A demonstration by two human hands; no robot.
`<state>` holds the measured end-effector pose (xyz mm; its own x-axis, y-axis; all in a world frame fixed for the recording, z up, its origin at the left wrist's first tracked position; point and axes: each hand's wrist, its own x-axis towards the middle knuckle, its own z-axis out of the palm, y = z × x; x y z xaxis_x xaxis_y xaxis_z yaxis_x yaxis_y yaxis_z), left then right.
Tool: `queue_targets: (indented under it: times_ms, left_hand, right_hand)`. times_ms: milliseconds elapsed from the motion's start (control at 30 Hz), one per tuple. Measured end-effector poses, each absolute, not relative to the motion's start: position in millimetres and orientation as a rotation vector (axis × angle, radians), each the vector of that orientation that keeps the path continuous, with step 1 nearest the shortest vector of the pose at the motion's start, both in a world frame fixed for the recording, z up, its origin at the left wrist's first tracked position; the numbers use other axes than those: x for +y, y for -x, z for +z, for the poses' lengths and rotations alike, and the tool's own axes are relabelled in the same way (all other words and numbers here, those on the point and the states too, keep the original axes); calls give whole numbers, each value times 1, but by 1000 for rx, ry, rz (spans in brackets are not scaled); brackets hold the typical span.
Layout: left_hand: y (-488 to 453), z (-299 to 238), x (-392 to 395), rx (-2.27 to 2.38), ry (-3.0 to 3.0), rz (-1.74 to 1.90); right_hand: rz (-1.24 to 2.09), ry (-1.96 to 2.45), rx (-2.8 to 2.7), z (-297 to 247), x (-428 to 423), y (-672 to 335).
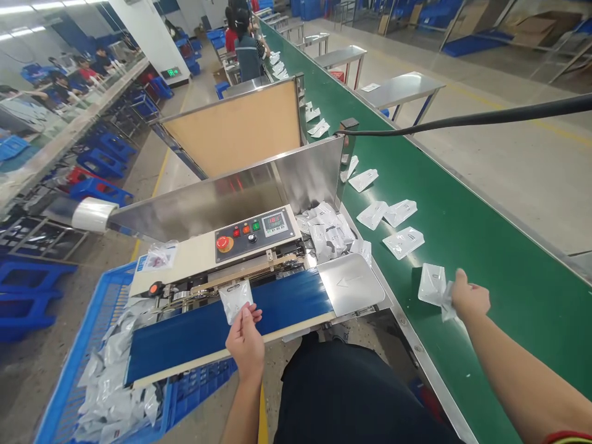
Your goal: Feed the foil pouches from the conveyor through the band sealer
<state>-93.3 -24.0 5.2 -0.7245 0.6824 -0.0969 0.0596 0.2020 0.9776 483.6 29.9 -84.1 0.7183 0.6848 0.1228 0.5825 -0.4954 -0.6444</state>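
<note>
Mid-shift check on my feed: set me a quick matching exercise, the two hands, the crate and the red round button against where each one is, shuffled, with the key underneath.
Column one
1. Left hand
2. Right hand
3. Blue crate
4. Red round button

Column two
A. On the dark control panel
B. Over the green belt, with a blurred packet at its fingers
C. Pinching a white packet over the blue belt
D. Lower than the blue belt, with heaped packets inside

Right pairs: 1-C, 2-B, 3-D, 4-A
</note>
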Motion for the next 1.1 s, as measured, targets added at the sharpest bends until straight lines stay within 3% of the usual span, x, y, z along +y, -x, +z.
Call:
queue_targets:
  times_ms: [133, 233, 433, 567, 733, 967, 1100]
  left_hand:
    - [77, 8, -30, 1889, -758, 1497]
    - [62, 8, -34, 1831, -826, 1472]
    - [9, 23, -13, 1603, -1397, 1359]
    - [-26, 35, 17, 1417, -1538, 1351]
    - [-23, 29, 31, 1443, -1310, 1384]
    - [-14, 5, 29, 1409, -1183, 1282]
    - [-16, -14, 51, 1539, -821, 1194]
  right_hand:
    - [575, 2597, -727, -70, 60, -470]
    - [592, 2571, -800, -49, 72, -447]
    - [374, 2095, -1075, 28, 69, -331]
    - [697, 1704, -1447, 65, 54, -236]
    - [1158, 1546, -1542, 69, 48, -198]
    - [1306, 1630, -1642, 58, 65, -209]
    - [1301, 1801, -1445, 47, 91, -214]
